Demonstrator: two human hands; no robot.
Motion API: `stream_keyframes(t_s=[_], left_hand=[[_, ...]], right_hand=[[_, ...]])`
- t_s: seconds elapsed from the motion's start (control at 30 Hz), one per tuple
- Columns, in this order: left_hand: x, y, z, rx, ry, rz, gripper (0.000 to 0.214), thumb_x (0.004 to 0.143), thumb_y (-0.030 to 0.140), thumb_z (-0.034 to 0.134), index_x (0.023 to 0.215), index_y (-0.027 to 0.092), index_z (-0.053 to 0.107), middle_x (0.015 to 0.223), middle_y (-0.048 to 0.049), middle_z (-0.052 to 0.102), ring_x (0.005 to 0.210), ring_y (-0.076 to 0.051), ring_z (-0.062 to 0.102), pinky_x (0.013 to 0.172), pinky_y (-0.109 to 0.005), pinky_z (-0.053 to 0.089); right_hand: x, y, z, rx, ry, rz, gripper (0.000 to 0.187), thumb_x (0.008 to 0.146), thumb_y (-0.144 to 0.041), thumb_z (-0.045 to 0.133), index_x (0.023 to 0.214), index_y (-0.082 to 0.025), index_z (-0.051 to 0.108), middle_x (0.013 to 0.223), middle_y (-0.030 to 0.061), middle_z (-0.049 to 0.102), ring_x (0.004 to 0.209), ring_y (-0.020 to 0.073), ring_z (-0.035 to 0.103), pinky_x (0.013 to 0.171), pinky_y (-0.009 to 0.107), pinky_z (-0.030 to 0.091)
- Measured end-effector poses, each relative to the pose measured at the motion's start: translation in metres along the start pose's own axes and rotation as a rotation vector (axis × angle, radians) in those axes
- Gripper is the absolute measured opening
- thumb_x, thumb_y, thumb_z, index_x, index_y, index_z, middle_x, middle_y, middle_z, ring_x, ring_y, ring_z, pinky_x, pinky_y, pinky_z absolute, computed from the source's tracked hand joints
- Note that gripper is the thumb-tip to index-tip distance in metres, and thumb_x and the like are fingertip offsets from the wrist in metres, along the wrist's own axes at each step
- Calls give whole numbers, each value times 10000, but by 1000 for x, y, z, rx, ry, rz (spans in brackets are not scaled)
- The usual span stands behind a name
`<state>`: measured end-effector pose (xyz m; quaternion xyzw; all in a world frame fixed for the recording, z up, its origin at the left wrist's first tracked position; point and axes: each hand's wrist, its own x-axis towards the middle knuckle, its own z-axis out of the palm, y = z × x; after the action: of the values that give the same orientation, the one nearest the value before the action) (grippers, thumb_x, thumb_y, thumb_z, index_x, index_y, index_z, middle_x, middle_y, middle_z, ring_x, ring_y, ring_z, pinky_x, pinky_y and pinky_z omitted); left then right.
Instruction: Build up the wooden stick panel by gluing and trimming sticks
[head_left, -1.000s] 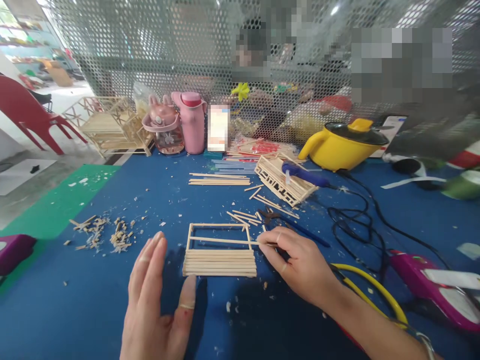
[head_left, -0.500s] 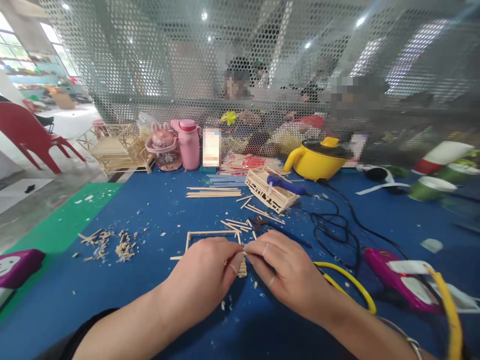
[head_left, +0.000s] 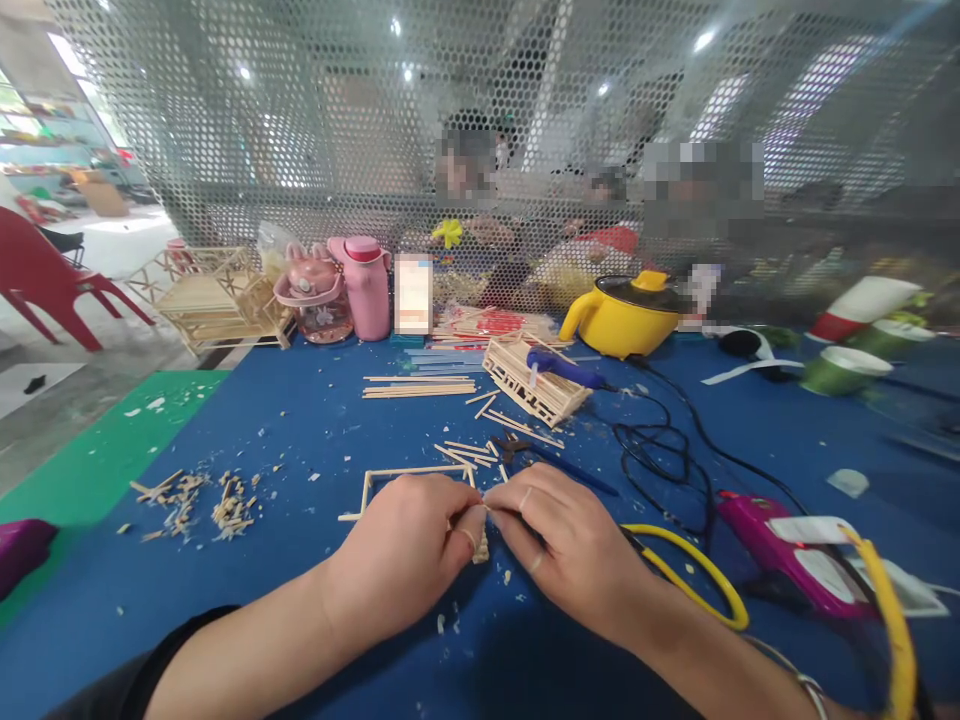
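A small frame of thin wooden sticks [head_left: 416, 470] lies low over the blue table, its near part covered by my hands. My left hand [head_left: 420, 530] is closed on the frame's right side, thumb and forefinger pinched. Just opposite, my right hand [head_left: 562, 545] pinches with its fingertips almost touching the left ones. What lies between the right fingertips is too small to make out. Beyond my hands are loose cut sticks [head_left: 459, 452] and a pair of pliers [head_left: 514, 447] with blue handles.
A blue glue gun [head_left: 566, 368] rests on a slatted wooden stick piece [head_left: 525, 385]. Its cable trails right, near a magenta device [head_left: 787, 560] and yellow tubing [head_left: 731, 580]. Stick scraps [head_left: 234, 505] lie left. Behind stand a pink bottle [head_left: 367, 290], yellow pot [head_left: 626, 318] and perforated screen [head_left: 330, 120].
The whole view has shifted slightly, so the table things sit a little farther left. My hands stay pinched together at the frame's right side, with little visible movement.
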<state>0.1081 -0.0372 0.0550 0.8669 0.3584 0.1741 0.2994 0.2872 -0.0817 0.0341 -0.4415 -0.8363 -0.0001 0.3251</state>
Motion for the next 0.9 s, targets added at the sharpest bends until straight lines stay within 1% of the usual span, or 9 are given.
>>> stream_keyframes(t_s=[0.1,0.17,0.2,0.27,0.33,0.4,0.6,0.73,0.9], left_hand=[[3,-4,-3,12,31,-24,278,879,231,423,753,188,666,712,-27,659,649,-151,558,609,-246,366],[7,-11,-7,0,69,-56,278,874,256,429,718,180,646,663,-16,610,619,-143,503,591,-246,339],[10,-15,-10,-24,82,-85,266,865,263,441,701,178,633,628,-1,570,600,-135,463,576,-244,321],[15,-23,-14,-88,88,-150,253,850,283,461,665,177,597,572,31,471,568,-120,375,540,-237,279],[20,-29,-16,-149,79,-194,273,852,315,454,642,178,563,555,47,395,551,-110,311,511,-231,250],[25,-32,-17,-185,77,-208,303,862,344,431,631,179,535,556,52,361,540,-105,285,491,-228,238],[27,-30,-17,-259,109,-202,340,877,384,412,617,179,491,574,52,339,550,-101,281,490,-223,241],[25,-28,-17,-288,132,-187,338,880,393,421,637,177,512,573,53,335,551,-101,268,485,-225,232],[23,-25,-17,-337,155,-149,317,882,381,437,684,170,566,596,44,393,568,-102,301,503,-218,266]], right_hand=[[-1,11,-7,-44,82,57,205,899,-222,521,1101,-210,550,1004,72,664,924,198,603,809,341,488],[-2,23,-14,-144,112,232,310,900,-319,507,1183,-193,500,1131,109,626,1004,219,591,850,356,473],[-3,29,-16,-205,43,359,298,908,-367,475,1144,-190,520,1109,109,633,973,218,602,827,350,474],[-5,39,-17,-303,-211,583,270,911,-425,431,894,-207,591,886,67,672,777,199,629,691,319,473],[-8,45,-13,-367,-423,675,332,886,-442,457,666,-217,560,697,37,648,628,193,613,575,305,424],[-9,46,-7,-401,-476,676,335,854,-429,501,602,-213,545,673,45,649,617,214,620,546,306,385],[-3,37,-3,-463,-540,680,260,819,-383,523,639,-209,593,725,66,687,712,262,654,584,318,383],[3,27,0,-489,-544,697,196,812,-229,476,683,-194,618,781,90,699,786,265,653,625,324,405],[5,20,8,-491,-514,746,176,820,-219,484,720,-172,622,811,126,701,833,285,658,657,329,422]])
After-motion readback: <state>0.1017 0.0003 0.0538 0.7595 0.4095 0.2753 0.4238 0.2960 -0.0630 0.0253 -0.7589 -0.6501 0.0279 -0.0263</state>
